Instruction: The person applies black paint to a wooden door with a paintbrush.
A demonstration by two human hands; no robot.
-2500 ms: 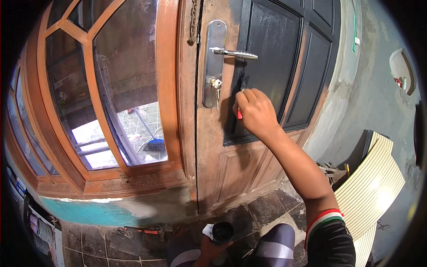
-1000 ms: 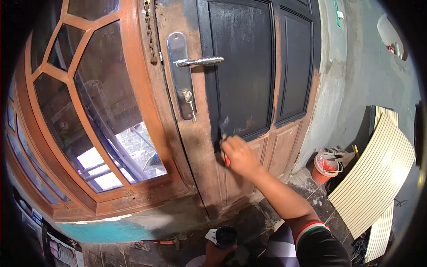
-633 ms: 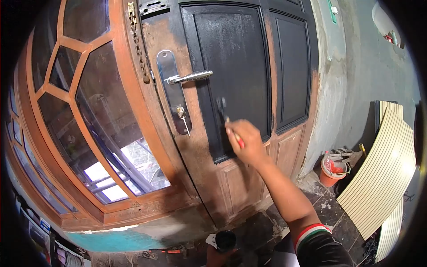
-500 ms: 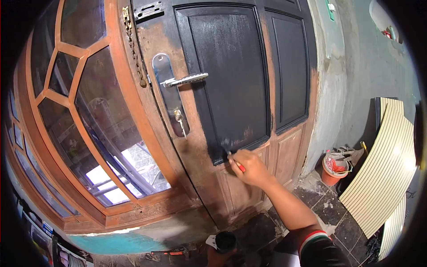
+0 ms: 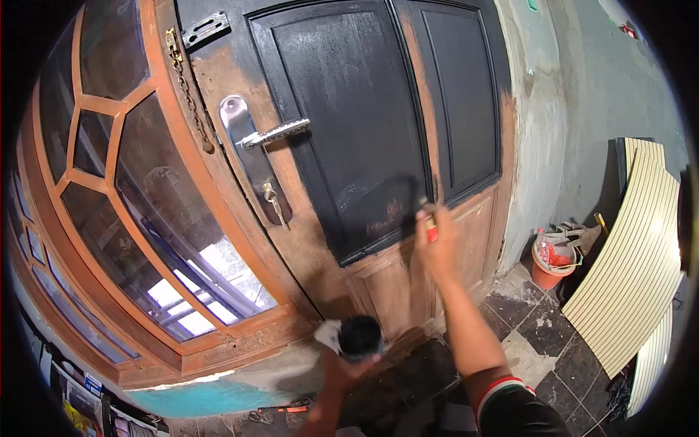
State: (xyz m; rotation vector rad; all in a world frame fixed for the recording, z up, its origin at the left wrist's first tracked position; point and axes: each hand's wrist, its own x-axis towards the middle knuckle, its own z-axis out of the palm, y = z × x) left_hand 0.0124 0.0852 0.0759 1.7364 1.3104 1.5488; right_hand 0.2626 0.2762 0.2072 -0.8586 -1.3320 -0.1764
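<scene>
My right hand (image 5: 441,247) is closed round a paintbrush (image 5: 432,231) with a red-ended handle. Its bristle end points up at the lower right of the large black panel (image 5: 349,124) on the wooden door (image 5: 393,291). Lower down, my left hand (image 5: 348,371) grips a cup of black paint (image 5: 360,336), with something white (image 5: 329,335) beside the rim. Black covers both upper panels, while the door's lower part shows bare brown wood. Reddish-brown marks show through the black near the big panel's bottom edge. A silver door handle (image 5: 280,134) with keys (image 5: 273,200) sits to the left.
Left of the door stands an orange-framed window (image 5: 164,218) with a chain (image 5: 186,91) near its edge. At right, an orange bucket (image 5: 547,273) and striped panels (image 5: 626,277) lean by the grey wall (image 5: 582,109). Dark tiles (image 5: 520,313) cover the floor.
My right hand has moved the brush rightward and up, from the panel's lower left corner to its right side. My left hand has raised the paint cup. The view has shifted slightly.
</scene>
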